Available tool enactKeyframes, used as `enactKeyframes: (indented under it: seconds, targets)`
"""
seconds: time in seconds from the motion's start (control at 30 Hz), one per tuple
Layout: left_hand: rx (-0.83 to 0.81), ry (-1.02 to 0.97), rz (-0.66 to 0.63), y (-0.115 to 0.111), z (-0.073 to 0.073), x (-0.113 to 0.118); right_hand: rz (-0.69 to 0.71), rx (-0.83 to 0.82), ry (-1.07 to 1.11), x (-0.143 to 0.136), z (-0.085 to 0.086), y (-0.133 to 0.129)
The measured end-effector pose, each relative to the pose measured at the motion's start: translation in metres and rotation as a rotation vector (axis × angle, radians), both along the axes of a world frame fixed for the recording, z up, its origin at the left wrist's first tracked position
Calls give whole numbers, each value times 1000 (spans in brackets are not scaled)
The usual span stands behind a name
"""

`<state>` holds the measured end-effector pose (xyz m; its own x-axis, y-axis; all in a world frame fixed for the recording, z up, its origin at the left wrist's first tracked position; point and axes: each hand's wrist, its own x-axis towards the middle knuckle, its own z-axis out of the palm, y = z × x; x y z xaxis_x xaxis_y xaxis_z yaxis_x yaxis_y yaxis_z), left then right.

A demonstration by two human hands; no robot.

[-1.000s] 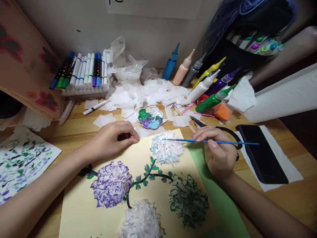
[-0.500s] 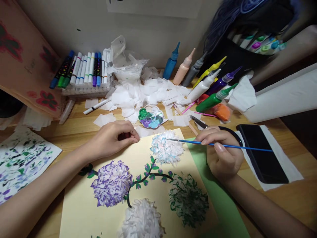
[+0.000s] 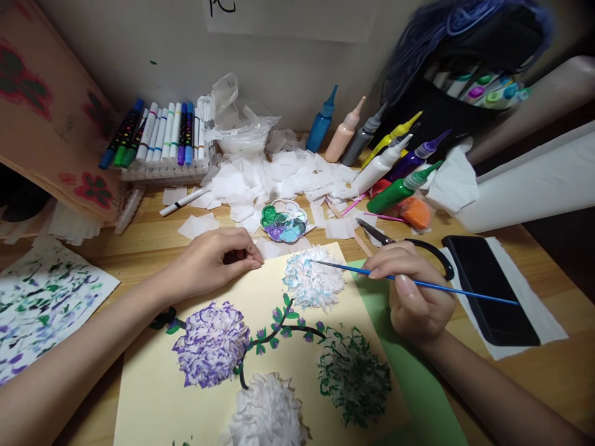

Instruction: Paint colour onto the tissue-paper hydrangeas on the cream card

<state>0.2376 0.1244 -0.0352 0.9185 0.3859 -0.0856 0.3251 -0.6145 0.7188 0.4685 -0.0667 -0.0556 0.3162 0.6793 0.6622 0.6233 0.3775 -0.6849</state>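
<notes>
My right hand grips a thin paintbrush with a blue handle. The brush tip touches, or nearly touches, a white paper flower with light blue on its petal edges. That flower sits on a pale yellow sheet, beside a purple-edged flower, a green-edged one and a plain white one. A painted branch with leaves runs between them. With fingers curled together, my left hand pinches the sheet's top edge. Just beyond lies a flower-shaped paint palette with green, purple and blue.
White paper scraps pile up at the back, near several paint bottles and a marker rack. Black scissors lie by my right hand, with a phone further right. A paint-daubed sheet is at left.
The brush handle's rear end has dipped and my right fingers have shifted slightly; the tip stays at the blue-edged flower. My left hand stays at the sheet's edge. The camera view has tilted slightly.
</notes>
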Motion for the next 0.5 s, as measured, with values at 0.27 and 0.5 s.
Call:
enactKeyframes:
  seconds: [0.27,0.5]
  targets:
    - [4,0,3,0,-1,0,-76,-177,97,8,-2,16]
    - [16,2,3,0,0,0,-6,-339,86,9,-7,20]
